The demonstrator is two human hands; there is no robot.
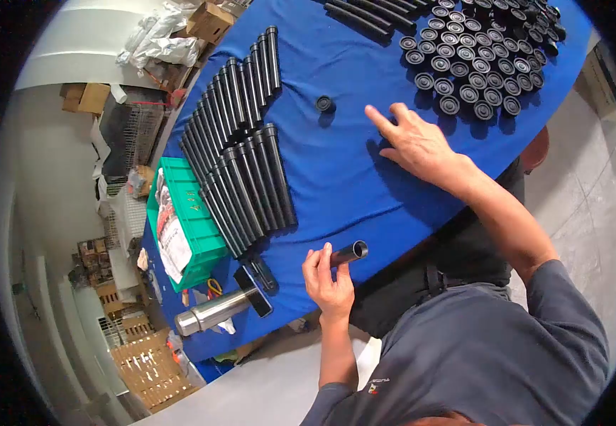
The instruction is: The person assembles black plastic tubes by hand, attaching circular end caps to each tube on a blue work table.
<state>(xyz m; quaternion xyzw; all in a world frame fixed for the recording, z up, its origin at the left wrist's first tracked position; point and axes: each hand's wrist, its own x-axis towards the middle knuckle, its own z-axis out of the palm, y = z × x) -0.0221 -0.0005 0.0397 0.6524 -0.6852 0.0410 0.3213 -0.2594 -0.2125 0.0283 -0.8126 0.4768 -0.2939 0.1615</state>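
From where I stand, the left hand (331,284) grips a black tube (343,255) near the edge of the blue cloth (343,177), apparently leaving its open end clear, the right hand (421,148) spread open near a lone cap (324,104).

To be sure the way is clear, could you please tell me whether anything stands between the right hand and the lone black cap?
Nothing visible does: only blue cloth shows between the right hand and the lone black cap. The clustered caps lie outside that gap.
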